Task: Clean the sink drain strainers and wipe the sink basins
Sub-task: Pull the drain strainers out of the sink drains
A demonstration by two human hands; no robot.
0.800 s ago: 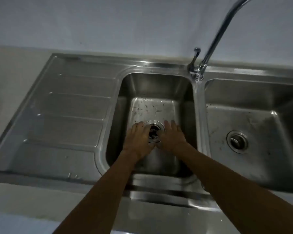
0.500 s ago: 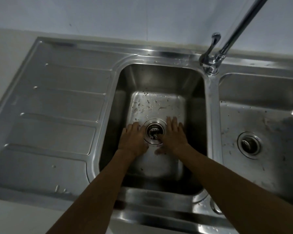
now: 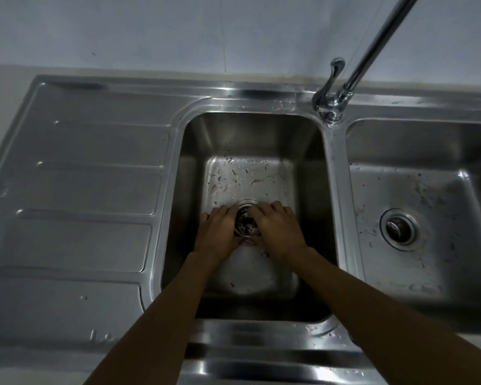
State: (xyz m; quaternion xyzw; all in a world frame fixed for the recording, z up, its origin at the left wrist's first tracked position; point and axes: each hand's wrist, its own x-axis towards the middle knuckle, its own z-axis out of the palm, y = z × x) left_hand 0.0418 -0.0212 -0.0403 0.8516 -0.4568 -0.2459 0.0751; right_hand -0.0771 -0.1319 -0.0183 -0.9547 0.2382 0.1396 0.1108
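Strainer [image 3: 246,223]: seated in the drain at the middle of the centre basin [image 3: 308,173] floor, with dark bits caught inside. Only its middle and far rim show between the hands.
Left hand [image 3: 218,234]: at 9 o'clock of the strainer, its fingers [image 3: 225,212] bent over the rim.
Right hand [image 3: 279,232]: at 3 o'clock of the strainer, its fingers [image 3: 270,208] curled with the knuckles raised and the tips at the rim. The two hands appear to grip the basket from both sides, though the tips themselves are hidden.
Food scraps [image 3: 239,176]: scattered on the basin floor at 12 o'clock of the strainer, apart from the hands.
Second strainer [image 3: 399,230]: in the right basin [image 3: 442,190], at 3 o'clock, untouched, with smears and specks around it.
Tap [image 3: 372,54]: at 1 o'clock, its spout running out of view. No water is seen running.
Drainboard [image 3: 81,190]: at 9 o'clock, with a few droplets.
Step, as I judge it: working the first strainer loose to lift it out. It is early in the task, and neither basin looks wiped.
Risk, slip: wet steel under bare fingers could drop back and shed its catch.
Risk, tilt: an uneven pull from one side could tip debris into the open drain.
Risk, jerk: a stuck basket freeing suddenly could flick scraps across the basin.
Risk, loose scraps: once the drain is open, rinsing could wash them straight down.
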